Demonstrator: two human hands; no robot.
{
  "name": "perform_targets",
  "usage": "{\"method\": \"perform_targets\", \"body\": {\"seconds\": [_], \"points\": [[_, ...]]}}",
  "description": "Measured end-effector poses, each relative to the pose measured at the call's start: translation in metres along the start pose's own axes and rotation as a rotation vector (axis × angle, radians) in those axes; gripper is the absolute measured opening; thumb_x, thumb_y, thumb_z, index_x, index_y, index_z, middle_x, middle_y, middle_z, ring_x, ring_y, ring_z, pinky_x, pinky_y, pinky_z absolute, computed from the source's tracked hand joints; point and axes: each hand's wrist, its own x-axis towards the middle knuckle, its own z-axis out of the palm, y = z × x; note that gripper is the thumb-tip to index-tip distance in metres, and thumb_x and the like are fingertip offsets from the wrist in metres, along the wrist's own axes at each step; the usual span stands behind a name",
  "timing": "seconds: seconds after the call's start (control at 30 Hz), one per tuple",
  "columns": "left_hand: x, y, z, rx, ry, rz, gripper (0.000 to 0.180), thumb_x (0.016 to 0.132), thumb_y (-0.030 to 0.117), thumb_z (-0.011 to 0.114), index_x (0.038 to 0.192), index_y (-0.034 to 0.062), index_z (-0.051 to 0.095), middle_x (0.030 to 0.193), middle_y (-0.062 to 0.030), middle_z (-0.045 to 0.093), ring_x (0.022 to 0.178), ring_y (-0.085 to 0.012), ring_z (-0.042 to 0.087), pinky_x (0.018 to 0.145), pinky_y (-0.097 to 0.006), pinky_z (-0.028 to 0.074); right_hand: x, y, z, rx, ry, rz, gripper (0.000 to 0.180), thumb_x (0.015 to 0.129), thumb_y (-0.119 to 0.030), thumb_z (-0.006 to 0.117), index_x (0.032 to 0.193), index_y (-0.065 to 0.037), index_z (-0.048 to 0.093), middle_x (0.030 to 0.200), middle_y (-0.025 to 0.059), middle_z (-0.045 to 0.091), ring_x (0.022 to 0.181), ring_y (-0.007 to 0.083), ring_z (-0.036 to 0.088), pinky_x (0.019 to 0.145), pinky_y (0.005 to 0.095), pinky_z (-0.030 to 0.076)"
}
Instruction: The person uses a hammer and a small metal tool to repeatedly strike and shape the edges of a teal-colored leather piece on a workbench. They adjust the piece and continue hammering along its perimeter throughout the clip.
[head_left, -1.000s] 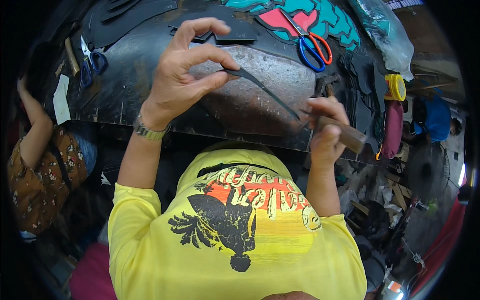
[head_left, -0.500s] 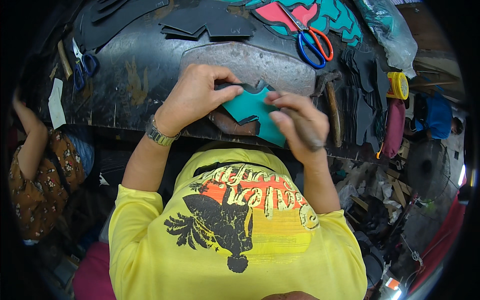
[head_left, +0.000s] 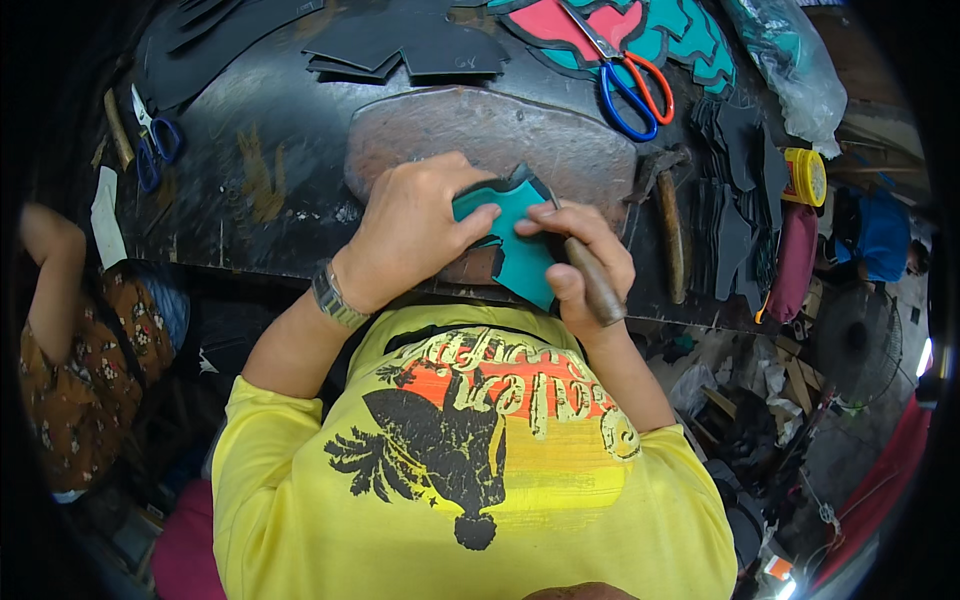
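My left hand [head_left: 415, 225] pinches a cut sheet piece [head_left: 512, 255], teal on its face with dark edges, between thumb and fingers. In my right hand [head_left: 590, 250] is a wooden-handled tool [head_left: 598, 285], its thin metal shank pointing up toward the piece's right edge. The tip of that tool is too small to make out. Right fingertips touch the teal face. Beneath the piece lies a worn brown slab [head_left: 490, 125] at the table's near edge.
Right of the slab rest a hammer [head_left: 670, 220], stacked dark pieces [head_left: 725, 200] and a yellow tub [head_left: 803, 177]. Red-and-blue scissors [head_left: 625, 90] lie on teal and pink pieces. Blue-handled scissors [head_left: 155, 145] lie left. A co-worker's arm [head_left: 50, 270] is at far left.
The teal piece has shifted and turned slightly between my hands. My left hand has moved right and down a little; my right hand and tool have moved left and down.
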Motion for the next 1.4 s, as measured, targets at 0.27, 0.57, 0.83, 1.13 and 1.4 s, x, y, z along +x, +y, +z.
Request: {"method": "perform_targets", "body": {"seconds": [0.27,0.57,0.83,1.13,1.4], "points": [[-0.011,0.005,0.003,-0.070,0.035,0.018,0.028,0.085,0.009,0.084,0.110,-0.0004,0.078,0.091,-0.0146,0.074,0.080,-0.0290,0.074,0.072,-0.037,0.058,0.011,0.000,0.000,-0.088,0.110,0.102,0.016,0.084,-0.002,0.078,0.096,0.000,0.068,0.088,0.0096,0.068,0.075,0.0173,0.068,0.069,0.0328,0.054],[-0.016,0.009,-0.007,-0.062,0.017,-0.044,0.028,0.085,0.019,0.084,0.108,0.0045,0.079,0.091,-0.0094,0.072,0.082,-0.0294,0.072,0.073,-0.039,0.059,0.019,0.008,0.006,-0.318,-0.048,-0.181,0.018,0.076,0.004,0.073,0.090,0.001,0.062,0.082,0.0174,0.066,0.072,0.0293,0.069,0.068,0.0355,0.056],[-0.012,0.007,0.011,0.072,0.080,0.061,0.026,0.085,0.019,0.082,0.110,0.0084,0.080,0.094,-0.0048,0.070,0.086,-0.0248,0.071,0.074,-0.037,0.058,0.019,0.006,0.008,-0.291,-0.061,-0.179,0.017,0.076,0.004,0.073,0.089,0.002,0.063,0.084,0.0193,0.067,0.071,0.0286,0.069,0.067,0.0342,0.055],[-0.016,0.001,0.014,-0.092,-0.011,0.090,0.042,0.083,0.005,0.082,0.124,0.0043,0.075,0.101,-0.0082,0.069,0.089,-0.0260,0.072,0.078,-0.038,0.060,0.017,0.006,0.005,-0.241,-0.044,-0.105,0.014,0.078,0.005,0.072,0.089,0.002,0.063,0.084,0.0168,0.067,0.072,0.0257,0.068,0.068,0.0326,0.054],[-0.015,0.007,0.011,-0.007,-0.070,0.186,0.051,0.073,-0.005,0.078,0.124,-0.0001,0.072,0.102,-0.0106,0.065,0.096,-0.0292,0.070,0.082,-0.039,0.060,0.013,0.011,-0.004,0.180,0.124,0.151,0.013,0.085,0.003,0.070,0.096,0.000,0.062,0.093,0.0151,0.070,0.080,0.0173,0.066,0.075,0.0299,0.052]]}}
